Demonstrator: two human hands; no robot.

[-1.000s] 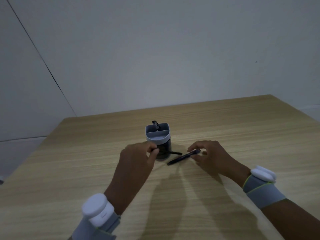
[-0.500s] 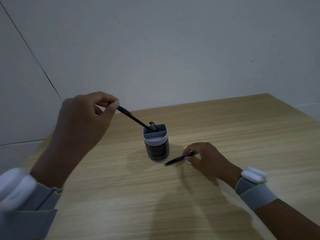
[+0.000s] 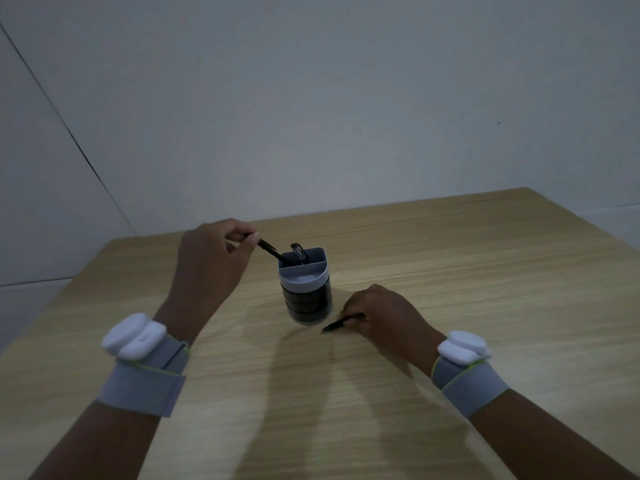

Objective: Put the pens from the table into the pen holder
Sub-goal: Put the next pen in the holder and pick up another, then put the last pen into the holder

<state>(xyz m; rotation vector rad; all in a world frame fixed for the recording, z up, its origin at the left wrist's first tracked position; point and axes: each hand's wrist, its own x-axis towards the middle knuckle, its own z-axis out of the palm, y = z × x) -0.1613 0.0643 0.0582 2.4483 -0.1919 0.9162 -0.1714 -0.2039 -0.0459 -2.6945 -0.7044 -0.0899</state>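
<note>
Black against the pale wooden table (image 3: 450,271), a pen (image 3: 268,250) now slants down into the rear compartment of the grey pen holder (image 3: 305,285), its lower end already inside. Half a second ago the left hand (image 3: 211,261) held it higher, left of the holder; the hand has since come in and down, its grip pinched on the pen's upper end. Another pen's clip (image 3: 298,250) shows in the same compartment. Just right of the holder's base, the right hand (image 3: 384,315) rests on the table, its grip closed on a second pen (image 3: 341,323). Letting go seems the likely next step.
</note>
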